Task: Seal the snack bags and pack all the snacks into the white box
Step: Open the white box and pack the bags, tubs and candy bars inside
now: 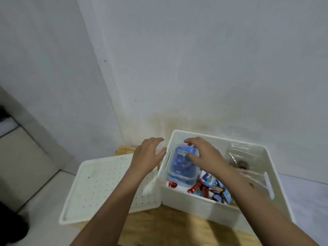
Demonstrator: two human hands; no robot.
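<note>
Both my forearms reach forward from the lower edge over a wooden table point(168, 226), its light grain showing under and in front of the white box point(195, 205). The box stands on this table, against a pale grey-white wall point(195, 59) which has a yellowish stain point(168, 121) just above the box. My left hand point(147, 157) hangs just beside the left wall of the box, fingers spread and loosely bent, holding nothing. My right hand point(204, 157) is over the box, fingers spread and curved above a clear plastic container point(182, 167) with blue packets inside; it is not closed around it, and I cannot tell if the thumb touches it.

The container sits in the left part of the box. Near the front wall lie red-wrapped candies point(197, 187) and blue snack bags point(220, 190), piled together. A clear plastic bag point(243, 153) stands in the far right part, its content blurred.

On the left, a white lid with small holes point(99, 183) lies flat, its corner touching the box. Past the table on the left I see a tiled floor point(26, 157) of pale tiles, and a dark shape point(12, 228) in the lower corner, too unclear to name.
</note>
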